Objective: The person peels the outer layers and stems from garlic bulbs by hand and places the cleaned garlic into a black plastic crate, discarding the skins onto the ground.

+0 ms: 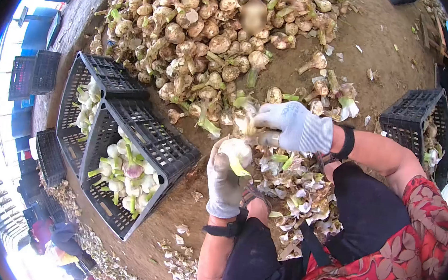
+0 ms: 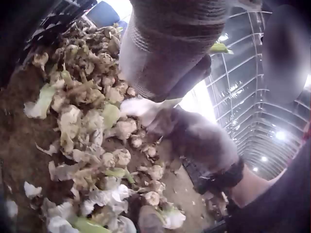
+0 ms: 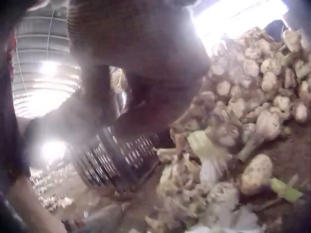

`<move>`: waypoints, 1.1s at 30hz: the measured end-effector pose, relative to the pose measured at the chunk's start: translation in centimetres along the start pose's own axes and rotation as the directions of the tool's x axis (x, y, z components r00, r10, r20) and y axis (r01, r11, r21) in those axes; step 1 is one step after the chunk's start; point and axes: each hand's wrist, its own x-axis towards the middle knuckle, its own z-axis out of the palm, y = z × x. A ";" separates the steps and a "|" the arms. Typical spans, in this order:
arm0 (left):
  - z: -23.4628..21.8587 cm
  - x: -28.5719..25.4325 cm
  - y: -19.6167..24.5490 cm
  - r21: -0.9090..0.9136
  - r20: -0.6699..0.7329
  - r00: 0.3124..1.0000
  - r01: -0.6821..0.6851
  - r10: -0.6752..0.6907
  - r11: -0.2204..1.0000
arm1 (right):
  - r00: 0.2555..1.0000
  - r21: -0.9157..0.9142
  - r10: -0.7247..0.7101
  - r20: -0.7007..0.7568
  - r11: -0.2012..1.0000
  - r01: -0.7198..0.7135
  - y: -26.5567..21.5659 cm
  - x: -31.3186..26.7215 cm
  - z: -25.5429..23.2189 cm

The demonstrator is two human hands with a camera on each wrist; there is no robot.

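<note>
My gloved left hand [image 1: 224, 188] holds a white, cleaned garlic bulb [image 1: 235, 151], its green stem stub pointing down toward my lap. Just above and to the right, my gloved right hand [image 1: 295, 127] has its fingers bent, with pale papery garlic skin [image 2: 141, 108] at the fingertips in the left wrist view. Dry husks lie around those fingers in the head view. The glove fills the top of the right wrist view and hides what its fingers touch. Peeled skins [image 1: 304, 200] form a heap between my knees.
A large pile of unpeeled garlic [image 1: 206, 37] spreads ahead on the dirt floor. To the left, a tilted black crate [image 1: 150, 133] contains white bulbs, beside another crate [image 1: 69, 110] of them. Another black crate [image 1: 413, 111] stands at the right. Loose skins are scattered near my feet.
</note>
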 end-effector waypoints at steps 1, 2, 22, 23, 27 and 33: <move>-0.5 0.3 -0.4 -0.008 0.052 0.998 -0.036 0.037 0.999 | 0.990 -0.016 -0.058 -0.126 0.998 0.057 -0.5 0.1 0.1; -1.0 0.3 -0.6 0.037 0.036 0.999 -0.034 0.033 0.999 | 0.952 -0.101 -0.215 -0.215 0.975 0.198 -1.2 0.2 0.4; 1.7 -0.9 0.9 0.236 0.173 0.957 0.189 -0.233 0.953 | 0.881 -0.408 0.281 0.381 0.906 -0.112 3.9 2.2 3.6; 1.8 -0.9 0.9 0.246 0.172 0.959 0.181 -0.227 0.952 | 0.753 -0.387 0.269 0.601 0.922 -0.021 2.8 1.1 4.1; 2.4 -1.0 1.6 0.368 0.067 0.998 -0.022 -0.002 0.930 | 0.729 -0.166 0.185 0.659 0.981 -0.100 -1.0 -1.2 2.7; 3.4 -0.6 1.5 0.797 0.187 0.923 -0.343 0.337 0.496 | 0.981 0.501 0.113 0.158 0.847 -0.179 -1.2 -0.6 1.3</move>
